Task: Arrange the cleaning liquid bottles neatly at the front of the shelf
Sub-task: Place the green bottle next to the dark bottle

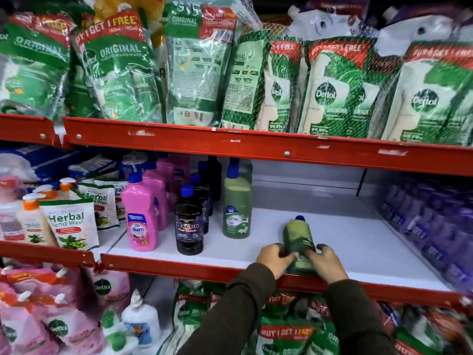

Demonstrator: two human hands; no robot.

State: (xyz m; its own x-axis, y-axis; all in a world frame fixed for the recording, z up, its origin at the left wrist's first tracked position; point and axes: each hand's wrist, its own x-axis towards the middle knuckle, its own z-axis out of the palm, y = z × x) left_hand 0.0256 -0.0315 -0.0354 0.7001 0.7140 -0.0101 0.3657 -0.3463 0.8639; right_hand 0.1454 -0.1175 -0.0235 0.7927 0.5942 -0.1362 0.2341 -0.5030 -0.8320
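A green bottle (298, 237) with a blue cap stands at the front edge of the white middle shelf (358, 247). My left hand (275, 258) and my right hand (327, 262) grip its lower part from either side. Further left on the same shelf stand rows of bottles: another green bottle (236, 211), a black bottle (189, 226) labelled Bactin, and a pink bottle (142, 216). More bottles of each colour stand behind these front ones, partly hidden.
Red shelf rails (256, 144) run above and below. Green Dettol refill pouches (330, 90) fill the top shelf. Purple bottles (435, 226) crowd the right end. Herbal hand wash pouches (70, 224) sit at the left. More pouches lie on the lower shelf.
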